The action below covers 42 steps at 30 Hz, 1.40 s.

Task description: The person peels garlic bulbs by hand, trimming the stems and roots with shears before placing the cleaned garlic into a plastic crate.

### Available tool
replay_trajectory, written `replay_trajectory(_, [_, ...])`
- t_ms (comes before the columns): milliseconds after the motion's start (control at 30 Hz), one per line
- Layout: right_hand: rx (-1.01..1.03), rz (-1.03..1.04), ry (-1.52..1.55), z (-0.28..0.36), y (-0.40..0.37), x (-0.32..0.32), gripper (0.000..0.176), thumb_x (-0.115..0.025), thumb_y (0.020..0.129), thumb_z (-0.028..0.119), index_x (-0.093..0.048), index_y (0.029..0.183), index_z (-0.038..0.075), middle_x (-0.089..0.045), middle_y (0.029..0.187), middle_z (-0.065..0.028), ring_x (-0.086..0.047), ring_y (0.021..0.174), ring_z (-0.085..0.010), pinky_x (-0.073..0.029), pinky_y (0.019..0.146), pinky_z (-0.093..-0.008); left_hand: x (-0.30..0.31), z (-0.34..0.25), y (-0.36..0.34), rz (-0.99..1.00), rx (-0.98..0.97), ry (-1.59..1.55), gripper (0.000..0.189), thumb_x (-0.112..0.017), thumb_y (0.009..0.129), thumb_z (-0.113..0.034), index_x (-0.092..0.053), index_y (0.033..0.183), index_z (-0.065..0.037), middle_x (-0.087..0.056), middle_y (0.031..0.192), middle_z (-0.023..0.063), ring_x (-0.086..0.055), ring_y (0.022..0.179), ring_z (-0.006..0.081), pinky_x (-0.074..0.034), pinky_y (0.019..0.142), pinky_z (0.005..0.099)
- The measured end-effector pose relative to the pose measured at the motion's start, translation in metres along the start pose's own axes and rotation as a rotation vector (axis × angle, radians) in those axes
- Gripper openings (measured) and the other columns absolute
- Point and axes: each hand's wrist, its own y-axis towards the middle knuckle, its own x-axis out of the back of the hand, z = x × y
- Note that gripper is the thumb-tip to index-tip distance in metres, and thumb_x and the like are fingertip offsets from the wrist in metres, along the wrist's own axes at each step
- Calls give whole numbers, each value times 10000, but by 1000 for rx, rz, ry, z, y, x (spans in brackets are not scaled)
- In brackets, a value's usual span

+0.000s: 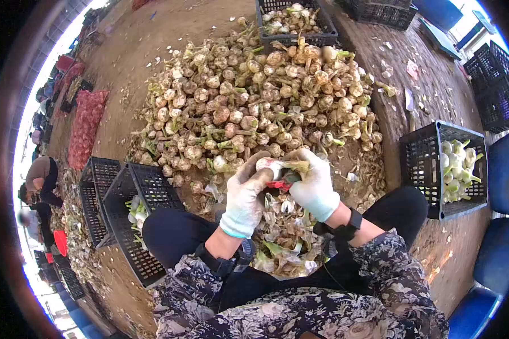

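Note:
Both hands wear white gloves with pale teal cuffs and meet in front of me above the peelings. My left hand (245, 195) is closed around a garlic bulb (267, 164), pinkish-white, its dry stem (295, 165) pointing right. My right hand (314, 183) has its fingers curled beside that stem. A red tool (279, 185) shows just below the bulb, at the right fingers; its kind and blade are hidden. Beyond the hands spreads a large heap of untrimmed garlic (237, 107). Loose skins and leaf scraps (285, 237) lie between my knees.
Trimmed garlic sits in a black crate (442, 212) on the right and another crate (144, 263) on the left. A third crate (300, 38) stands behind the heap. Red mesh sacks (86, 129) lie at left, near bent-over people (41, 181). Blue seats (506, 169) line the right edge.

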Motion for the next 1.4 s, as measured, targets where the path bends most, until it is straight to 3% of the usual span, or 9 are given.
replay_trajectory(167, [238, 17, -180, -1, 6, 17, 294, -584, 670, -29, -546, 958, 10, -611, 834, -129, -592, 733, -225, -457, 647, -313, 9, -3, 2, 130, 122, -141, 383, -565, 826, -136, -467, 1157, 31, -586, 999, 97, -570, 837, 167, -474, 679, 283])
replay_trajectory(300, [-423, 390, 416, 13, 15, 43, 212, -674, 748, 80, -550, 906, 11, -593, 827, -12, -512, 750, -71, -449, 665, -257, 2, -10, 8, 208, 160, -61, 396, -579, 840, -187, -475, 1169, 7, -592, 986, 69, -575, 801, 139, -474, 615, 265])
replay_trajectory(700, [237, 134, -1, 23, 13, 41, 209, -704, 674, 45, -541, 794, -4, -540, 720, -106, -508, 685, -113, -423, 619, -266, -14, -10, 2, 48, -272, 584, 502, -650, 713, -13, -470, 1177, 52, -567, 1056, 126, -567, 905, 149, -465, 785, 260])
replay_trajectory(900, [-335, 359, 642, 27, 2, 49, 193, -632, 797, 157, -563, 934, 40, -585, 786, -12, -539, 728, -87, -451, 635, -241, -1, -31, -1, 398, 381, -102, 653, -739, 685, -167, -427, 1212, 60, -592, 989, 114, -624, 776, 169, -527, 560, 259])
replay_trajectory(933, [-684, 301, 1524, 19, -8, 48, 286, -622, 797, 154, -515, 1035, 38, -593, 862, -15, -568, 815, -113, -474, 664, -250, 1, -29, -4, 497, 384, -208, 754, -766, 657, -244, -395, 1239, 58, -589, 991, 117, -626, 792, 195, -537, 541, 280])
replay_trajectory(967, [-360, 227, 868, 16, -16, 46, 326, -595, 820, 188, -468, 1076, 31, -585, 919, -24, -572, 841, -155, -478, 673, -265, 2, -30, -4, 576, 447, -302, 746, -756, 674, -244, -378, 1241, 60, -580, 1005, 120, -624, 819, 217, -555, 589, 311])
replay_trajectory(1133, [-391, 383, 1448, 15, 8, 43, 256, -563, 827, 114, -503, 1053, 10, -581, 935, -64, -574, 799, -161, -479, 705, -295, -7, -18, 6, 246, 189, -85, 543, -687, 766, -168, -435, 1203, 33, -573, 1060, 94, -584, 915, 174, -490, 793, 291])
replay_trajectory(1233, [-382, 269, 441, 21, -3, 42, 128, -576, 805, 57, -550, 925, 24, -591, 866, -52, -591, 794, -163, -488, 696, -306, -6, -12, -1, 248, 168, 163, 528, -716, 727, -101, -478, 1177, 38, -588, 1009, 57, -561, 870, 109, -456, 772, 232])
replay_trajectory(1400, [-18, -38, 194, 11, 36, 83, 157, -545, 867, 150, -571, 937, 11, -635, 895, -89, -606, 734, -172, -488, 727, -264, 3, -24, -1, 301, 240, -38, 574, -701, 678, -15, -459, 1199, 11, -560, 1030, 59, -556, 849, 129, -473, 717, 249])
